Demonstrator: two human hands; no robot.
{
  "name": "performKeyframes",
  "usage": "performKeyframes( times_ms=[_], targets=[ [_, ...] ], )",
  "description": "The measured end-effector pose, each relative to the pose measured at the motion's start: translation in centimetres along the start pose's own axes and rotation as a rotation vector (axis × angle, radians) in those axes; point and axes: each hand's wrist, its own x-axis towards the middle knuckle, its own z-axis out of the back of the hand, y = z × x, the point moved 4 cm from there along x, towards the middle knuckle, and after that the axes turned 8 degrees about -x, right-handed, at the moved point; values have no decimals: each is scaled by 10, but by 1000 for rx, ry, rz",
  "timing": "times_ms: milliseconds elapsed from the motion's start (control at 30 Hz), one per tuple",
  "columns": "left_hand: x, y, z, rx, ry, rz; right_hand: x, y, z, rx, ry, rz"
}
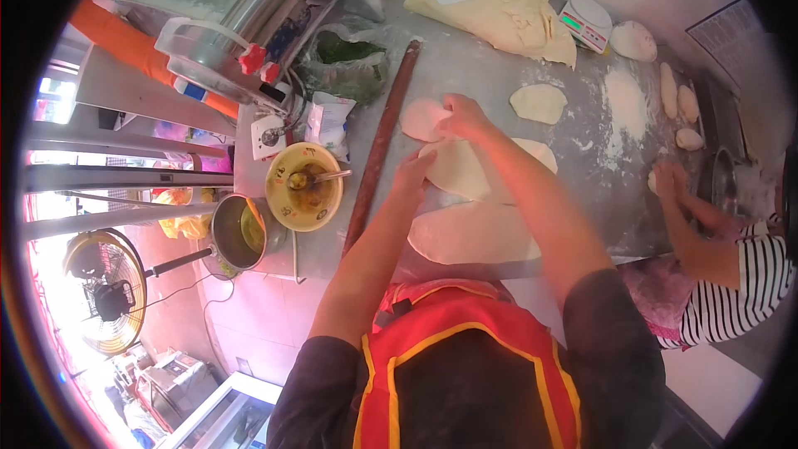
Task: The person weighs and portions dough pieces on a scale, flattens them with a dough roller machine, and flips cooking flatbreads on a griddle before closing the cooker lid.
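My right hand is closed on the right edge of a small round dough piece at the middle of the metal table. Below it, my left hand is at the left end of a flat, oval dough sheet, its fingers close together; what they grip is too small to tell. That sheet runs to the right under my right forearm. Nearer my body lies a larger flat dough sheet. To the left a long brown rolling pin rests on the table.
Left of the pin are a yellow bowl with a spoon, a pot and a bag of greens. Behind lie a big dough mass and a scale. At right, a co-worker's hands handle dough.
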Motion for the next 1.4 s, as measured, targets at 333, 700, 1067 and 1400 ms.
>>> performKeyframes(
  times_ms=[333, 700, 1067, 1400],
  targets=[
    [9, -47, 25, 798, -39, -390, -36, 37, 146, 358, -126, 13],
    [-100, -268, -150, -252, 713, -296, -3, 218, 212, 1122, -156, 357],
    [-71, -505, -125, 2145, -393, -1537, -4, 76, 173, 380, -392, 31],
    [-60, -468, -127, 2076, 65, -1252, -73, -172, 63, -295, -502, -348]
  ],
)
